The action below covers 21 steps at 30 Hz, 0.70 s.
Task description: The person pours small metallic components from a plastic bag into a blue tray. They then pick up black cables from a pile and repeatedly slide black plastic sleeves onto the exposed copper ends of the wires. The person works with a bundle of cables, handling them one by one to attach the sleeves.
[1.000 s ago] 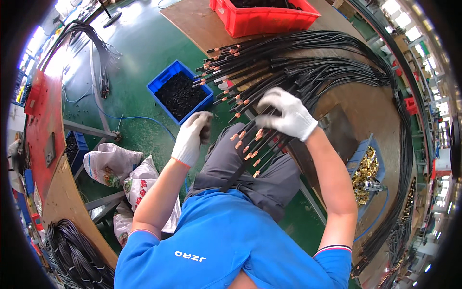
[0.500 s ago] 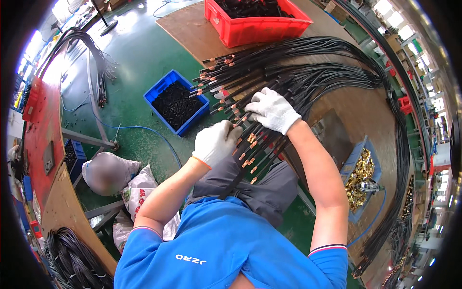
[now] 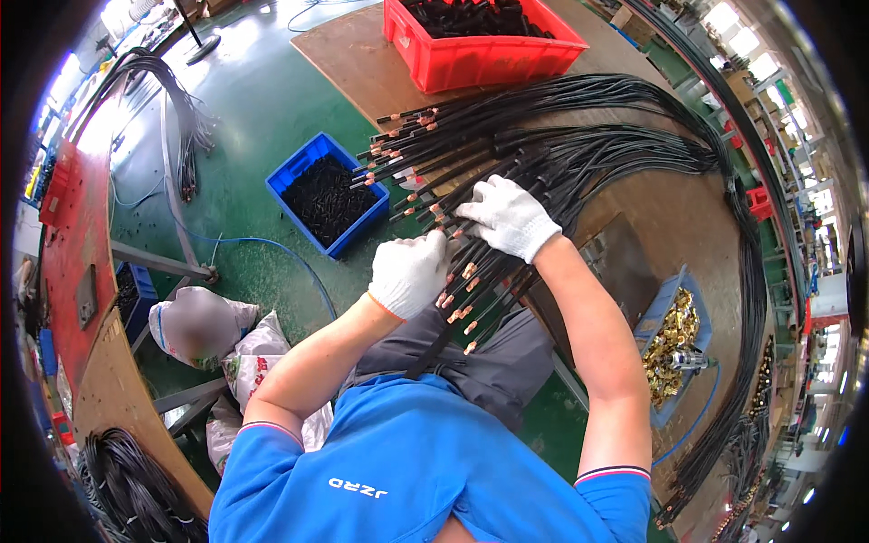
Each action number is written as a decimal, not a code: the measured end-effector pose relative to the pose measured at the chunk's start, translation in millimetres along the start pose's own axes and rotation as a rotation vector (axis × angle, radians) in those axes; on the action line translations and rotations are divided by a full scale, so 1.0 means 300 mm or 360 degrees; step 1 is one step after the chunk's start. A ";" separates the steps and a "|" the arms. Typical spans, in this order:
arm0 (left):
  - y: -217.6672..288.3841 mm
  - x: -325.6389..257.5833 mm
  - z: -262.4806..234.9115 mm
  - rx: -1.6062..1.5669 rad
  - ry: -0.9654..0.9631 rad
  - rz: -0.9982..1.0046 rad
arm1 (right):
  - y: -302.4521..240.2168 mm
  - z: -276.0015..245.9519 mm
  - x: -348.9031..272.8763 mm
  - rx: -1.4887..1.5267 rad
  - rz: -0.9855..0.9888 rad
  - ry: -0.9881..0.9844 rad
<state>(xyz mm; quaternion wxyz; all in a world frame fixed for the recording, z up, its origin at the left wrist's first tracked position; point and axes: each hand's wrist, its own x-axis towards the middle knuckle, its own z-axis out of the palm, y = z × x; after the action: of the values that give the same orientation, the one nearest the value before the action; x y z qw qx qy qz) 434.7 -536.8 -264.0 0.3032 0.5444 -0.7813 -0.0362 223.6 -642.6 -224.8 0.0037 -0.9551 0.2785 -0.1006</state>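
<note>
At frame centre, left hand (image 3: 409,273) and right hand (image 3: 507,215) both close on black cables (image 3: 507,172) with copper ends; loose ends could likely slip off the lap and tangle.

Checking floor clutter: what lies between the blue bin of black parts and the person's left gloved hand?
Only bare green floor separates the blue bin from the left hand, in the head view.
</note>
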 end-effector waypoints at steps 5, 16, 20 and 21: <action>0.019 -0.049 -0.092 -0.0393 0.0140 -0.0302 | 0.006 0.033 -0.023 0.0015 0.0039 0.0028; -0.191 -0.160 0.031 -0.2696 -0.0334 -0.1767 | -0.026 0.018 -0.006 -0.0137 -0.0085 0.0258; -0.162 -0.083 0.050 -0.2265 -0.0437 -0.1424 | -0.024 0.018 -0.008 -0.0108 -0.0045 0.0177; -0.146 -0.059 0.047 -0.2153 -0.0450 -0.1407 | -0.023 0.019 -0.009 -0.0105 -0.0030 0.0180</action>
<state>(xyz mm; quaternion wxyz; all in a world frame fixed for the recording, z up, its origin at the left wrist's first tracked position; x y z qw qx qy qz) 467.7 -542.8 -300.1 0.4224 0.4918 -0.3346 -0.6839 226.1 -635.4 -230.6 -0.0445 -0.9501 0.2724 -0.1452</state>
